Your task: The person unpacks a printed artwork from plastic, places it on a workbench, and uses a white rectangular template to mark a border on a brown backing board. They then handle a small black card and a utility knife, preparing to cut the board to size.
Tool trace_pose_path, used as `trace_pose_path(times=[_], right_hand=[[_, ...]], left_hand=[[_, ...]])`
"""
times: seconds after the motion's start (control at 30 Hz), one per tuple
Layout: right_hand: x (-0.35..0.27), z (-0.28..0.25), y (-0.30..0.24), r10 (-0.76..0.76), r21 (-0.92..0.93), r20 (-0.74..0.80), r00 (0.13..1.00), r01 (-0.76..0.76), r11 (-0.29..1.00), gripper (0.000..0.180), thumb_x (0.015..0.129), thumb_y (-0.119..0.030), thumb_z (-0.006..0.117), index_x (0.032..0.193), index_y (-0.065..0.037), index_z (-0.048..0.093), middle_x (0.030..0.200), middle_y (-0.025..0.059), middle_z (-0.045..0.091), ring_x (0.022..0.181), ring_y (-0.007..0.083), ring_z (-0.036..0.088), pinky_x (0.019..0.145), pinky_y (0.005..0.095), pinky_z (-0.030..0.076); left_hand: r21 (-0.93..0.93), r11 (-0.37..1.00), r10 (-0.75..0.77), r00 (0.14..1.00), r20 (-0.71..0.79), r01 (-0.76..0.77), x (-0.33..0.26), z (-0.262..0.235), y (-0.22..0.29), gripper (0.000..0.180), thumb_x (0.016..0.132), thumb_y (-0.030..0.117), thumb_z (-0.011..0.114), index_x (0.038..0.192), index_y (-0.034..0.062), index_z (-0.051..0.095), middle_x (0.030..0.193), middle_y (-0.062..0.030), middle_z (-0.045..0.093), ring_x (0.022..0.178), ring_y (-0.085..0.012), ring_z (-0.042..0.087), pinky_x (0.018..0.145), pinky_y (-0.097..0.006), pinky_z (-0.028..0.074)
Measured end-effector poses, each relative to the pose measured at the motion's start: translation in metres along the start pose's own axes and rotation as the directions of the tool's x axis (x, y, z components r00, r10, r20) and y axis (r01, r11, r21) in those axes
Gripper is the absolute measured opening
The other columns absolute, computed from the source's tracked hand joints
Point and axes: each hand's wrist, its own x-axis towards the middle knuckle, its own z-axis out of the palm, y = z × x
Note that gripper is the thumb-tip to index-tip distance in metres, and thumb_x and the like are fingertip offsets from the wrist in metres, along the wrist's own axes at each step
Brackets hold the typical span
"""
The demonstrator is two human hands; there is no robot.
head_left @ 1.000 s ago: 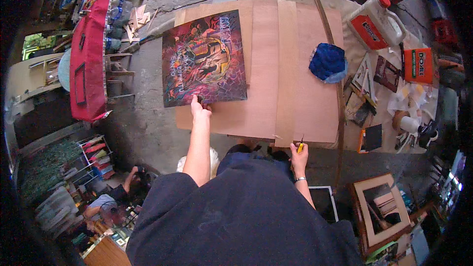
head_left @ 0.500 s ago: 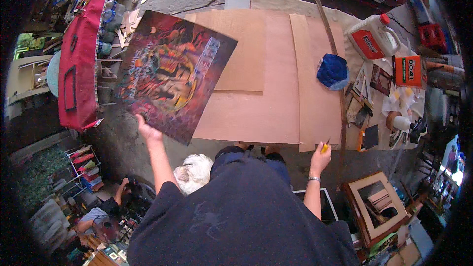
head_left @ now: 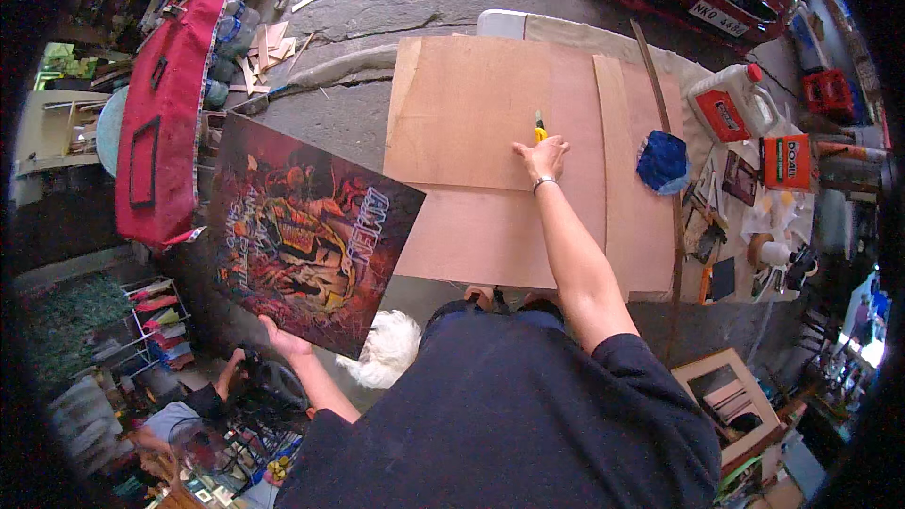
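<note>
The left hand (head_left: 283, 337) clasps in its grip the lower edge of a colourful printed poster board (head_left: 306, 234), tilted off to the left of the surface, while the right hand (head_left: 542, 155) presses a yellow utility knife (head_left: 539, 127) onto the brown plywood sheets (head_left: 490, 141).

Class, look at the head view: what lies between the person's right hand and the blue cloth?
Only bare brown board lies between the right hand and the blue cloth, in the head view.
</note>
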Motion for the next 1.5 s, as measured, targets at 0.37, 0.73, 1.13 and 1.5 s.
trace_pose_path(times=[0.37,0.73,1.13,1.5], right_hand=[[0.028,0.039,0.014,-0.116,0.142,0.054,0.992,0.107,0.984,0.056,0.077,-0.033,0.078,0.112,0.004,0.054,0.113,0.0265,0.061,0.107,0.0415,0.061,0.089,0.0496,0.05],[-0.037,-0.104,0.212,-0.028,-0.178,-0.225,0.974,-0.013,0.984,0.084,0.074,-0.051,0.079,0.131,0.001,0.046,0.13,0.0229,0.048,0.114,0.0426,0.056,0.092,0.0506,0.049],[-0.052,-0.179,0.17,-0.082,0.765,0.262,0.961,-0.155,0.625,0.047,0.096,-0.042,0.062,0.121,-0.003,0.058,0.081,0.0135,0.068,0.051,0.0149,0.054,0.048,0.0274,0.044],[-0.067,-0.263,0.131,-0.544,0.987,0.158,0.824,-0.131,0.089,0.053,0.099,-0.055,0.046,0.11,-0.005,0.06,0.083,0.007,0.067,0.044,0.0043,0.044,0.045,0.0217,0.038]], left_hand=[[0.038,0.998,-0.058,0.998,-0.022,0.059,0.019,0.018,-0.004,0.062,0.094,0.048,0.059,0.139,0.0064,0.047,0.14,-0.0086,0.052,0.128,-0.0307,0.049,0.108,-0.048,0.038],[0.231,0.92,-0.386,0.824,0.414,0.315,0.051,0.157,-0.098,0.044,0.1,0.035,0.054,0.13,0.0027,0.054,0.126,-0.0092,0.062,0.114,-0.0249,0.061,0.101,-0.042,0.046],[0.439,0.841,-0.54,0.52,0.661,0.315,0.025,0.277,-0.142,0.042,0.103,0.031,0.05,0.132,0.0014,0.053,0.128,-0.0119,0.062,0.114,-0.0265,0.061,0.099,-0.044,0.049],[0.346,0.354,-0.049,0.352,0.935,-0.869,-0.019,0.319,-0.047,0.021,0.08,0.002,0.076,0.1,0.0076,0.075,0.093,-0.0028,0.063,0.085,-0.0135,0.059,0.069,-0.028,0.047]])
